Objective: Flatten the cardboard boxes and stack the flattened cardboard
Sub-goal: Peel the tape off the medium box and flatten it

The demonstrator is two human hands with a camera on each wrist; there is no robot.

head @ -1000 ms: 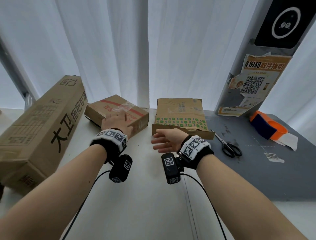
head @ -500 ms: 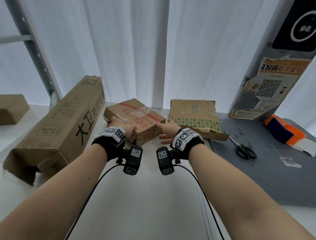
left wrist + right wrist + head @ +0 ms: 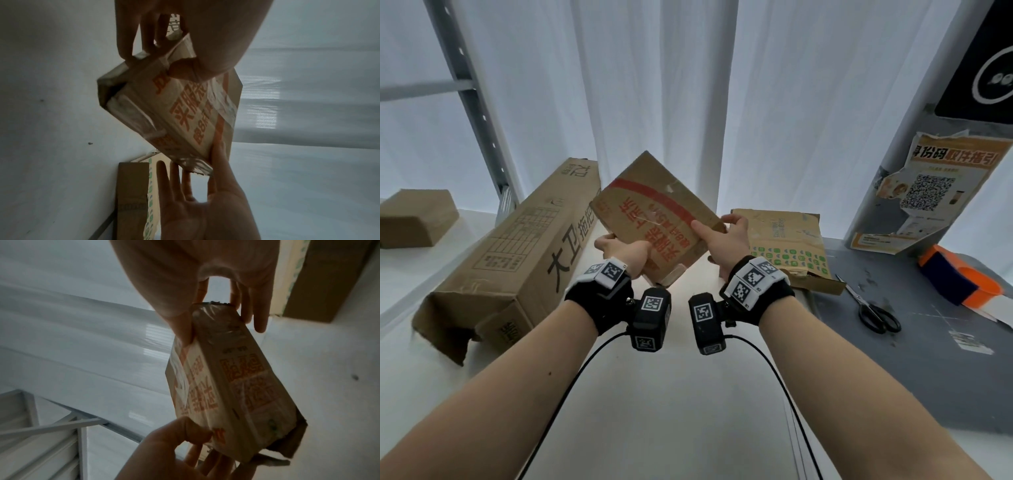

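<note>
Two hands hold one small cardboard box (image 3: 654, 219) up off the white table (image 3: 671, 411), tilted so that its face with the red stripe and red printing leans toward us. Our left hand (image 3: 623, 251) grips the box's lower left corner, thumb (image 3: 180, 68) on the printed face and the fingers curled round the end behind it. Our right hand (image 3: 726, 240) pinches the right edge, the thumb (image 3: 180, 331) laid along the printed face and the straighter fingers behind the taped end; the left wrist view shows clear tape along that end. On the table to the left lies a long cardboard box (image 3: 517, 260) with large black characters, its near end torn open. Behind our right hand a flat cardboard box with green printing (image 3: 787, 246) lies near the edge of the grey mat (image 3: 928, 377). On the mat we see black scissors (image 3: 873, 315) just beside that box and, well apart to the right, an orange and blue tape dispenser (image 3: 959, 277). Another small brown box (image 3: 414, 219) sits far left. White curtains (image 3: 619, 85) hang behind, and a torn poster with a QR code (image 3: 924, 192) clings to the grey pillar at right.
</note>
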